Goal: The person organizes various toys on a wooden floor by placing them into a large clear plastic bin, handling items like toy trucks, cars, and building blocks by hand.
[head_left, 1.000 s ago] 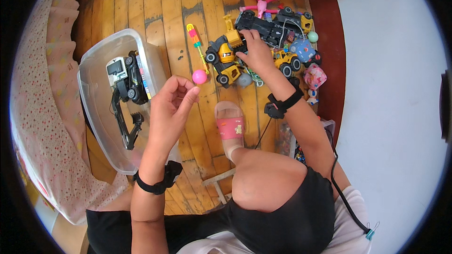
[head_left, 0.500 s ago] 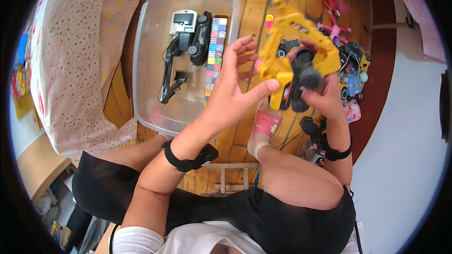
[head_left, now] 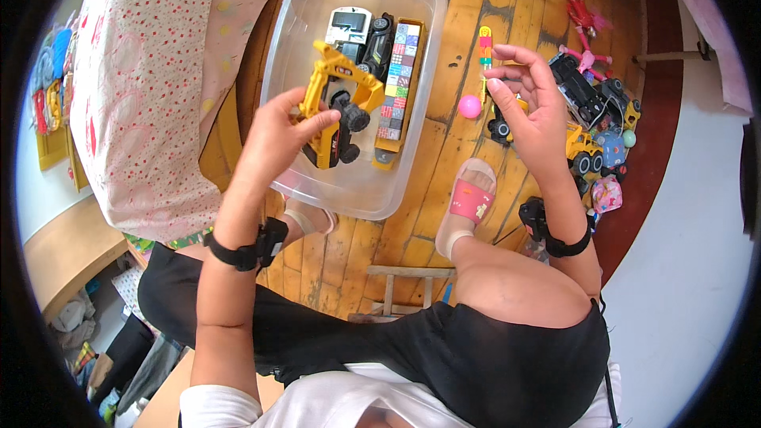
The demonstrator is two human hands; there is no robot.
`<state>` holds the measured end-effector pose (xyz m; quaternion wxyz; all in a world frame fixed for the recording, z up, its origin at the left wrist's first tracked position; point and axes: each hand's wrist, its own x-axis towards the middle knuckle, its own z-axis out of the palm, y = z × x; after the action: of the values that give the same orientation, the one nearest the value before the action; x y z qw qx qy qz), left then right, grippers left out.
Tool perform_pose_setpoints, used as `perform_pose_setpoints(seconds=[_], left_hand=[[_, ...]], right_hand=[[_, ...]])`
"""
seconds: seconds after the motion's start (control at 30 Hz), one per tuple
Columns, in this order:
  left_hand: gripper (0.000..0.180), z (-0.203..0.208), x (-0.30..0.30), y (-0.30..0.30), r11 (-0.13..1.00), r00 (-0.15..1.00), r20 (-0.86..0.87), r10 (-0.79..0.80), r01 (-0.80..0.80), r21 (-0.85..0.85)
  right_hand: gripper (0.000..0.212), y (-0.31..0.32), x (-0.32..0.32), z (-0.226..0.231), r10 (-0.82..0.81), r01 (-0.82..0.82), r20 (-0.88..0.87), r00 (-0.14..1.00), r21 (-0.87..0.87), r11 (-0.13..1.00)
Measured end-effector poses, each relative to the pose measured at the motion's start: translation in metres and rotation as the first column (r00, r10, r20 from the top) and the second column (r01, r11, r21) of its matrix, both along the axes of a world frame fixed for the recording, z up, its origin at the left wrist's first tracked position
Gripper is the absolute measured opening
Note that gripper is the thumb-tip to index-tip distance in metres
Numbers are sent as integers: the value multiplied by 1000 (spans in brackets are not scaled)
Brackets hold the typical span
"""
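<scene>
My left hand (head_left: 273, 135) grips a yellow toy excavator (head_left: 319, 149) with black wheels, thumb on its near side. It is held over the left part of a clear plastic bin (head_left: 369, 192). Inside the bin lie a white and black toy excavator (head_left: 349, 22), partly hidden behind the yellow one, a black toy car (head_left: 379, 43), and a long yellow box of colourful patterned blocks (head_left: 396, 87). My right hand (head_left: 533, 115) is raised right of the bin, fingers apart, with nothing in it. Below it, a small yellow and black toy vehicle (head_left: 499, 128) is partly covered.
A pink ball (head_left: 469, 107) and a multicoloured stick toy (head_left: 485, 51) lie on the wooden floor. At the right are a dark toy truck (head_left: 575, 89), a yellow toy truck (head_left: 583, 149) and a red doll-like toy (head_left: 577, 5). A patterned cloth (head_left: 151, 95) hangs at the left.
The yellow toy excavator has moved left, from between both hands to over the bin, now in my left hand alone. My right hand has let go of it. The view has shifted slightly.
</scene>
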<state>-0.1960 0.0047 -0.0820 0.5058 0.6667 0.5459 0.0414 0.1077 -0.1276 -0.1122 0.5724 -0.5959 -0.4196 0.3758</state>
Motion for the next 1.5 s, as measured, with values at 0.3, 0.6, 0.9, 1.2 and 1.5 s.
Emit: perform_pose_setpoints(seconds=[0.3,0.6,0.9,1.2,1.5], left_hand=[[30,-73,-5,-45,776,885,-464,-39,319,544],[35,-97,-4,-35,940,817,-562,-128,281,195],[23,-124,-6,-37,925,846,-479,-232,344,160],[18,-64,25,-31,862,950,-300,-93,227,452],[21,-54,-10,23,905,919,314,239,-328,270]], right_hand=[[20,-16,6,-11,64,-38,287,956,-94,995],[19,-26,16,-33,49,1,313,949,-159,987],[22,-40,50,-103,90,100,548,831,-307,947],[78,-63,38,-160,280,253,828,487,-440,862],[98,-29,44,-170,234,403,680,695,-638,656]])
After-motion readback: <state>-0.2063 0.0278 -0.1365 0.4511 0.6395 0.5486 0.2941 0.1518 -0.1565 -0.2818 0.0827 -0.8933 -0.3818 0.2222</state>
